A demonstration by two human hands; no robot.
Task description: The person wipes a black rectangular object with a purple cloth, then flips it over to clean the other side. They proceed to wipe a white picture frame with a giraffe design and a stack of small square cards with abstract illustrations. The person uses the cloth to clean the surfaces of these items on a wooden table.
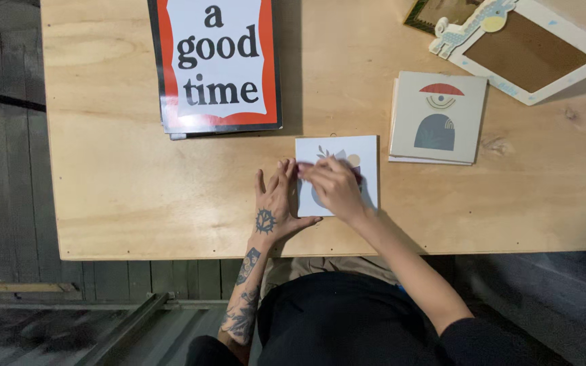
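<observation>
A small white square card (366, 152) with a blue and peach abstract print lies on the wooden table (137, 183) near its front edge. My left hand (274, 207), tattooed on the back, rests flat on the table with fingers apart, its fingertips touching the card's left edge. My right hand (334, 188) lies on top of the card, fingers curled and pinching at its upper left corner. Much of the print is hidden under that hand.
A large red-bordered white poster (217, 64) on black boards lies at the back left. A stack of square art cards (437, 118) sits right of the white card. A white picture frame (530, 51) with an animal figure lies at the back right. Dark floor surrounds the table.
</observation>
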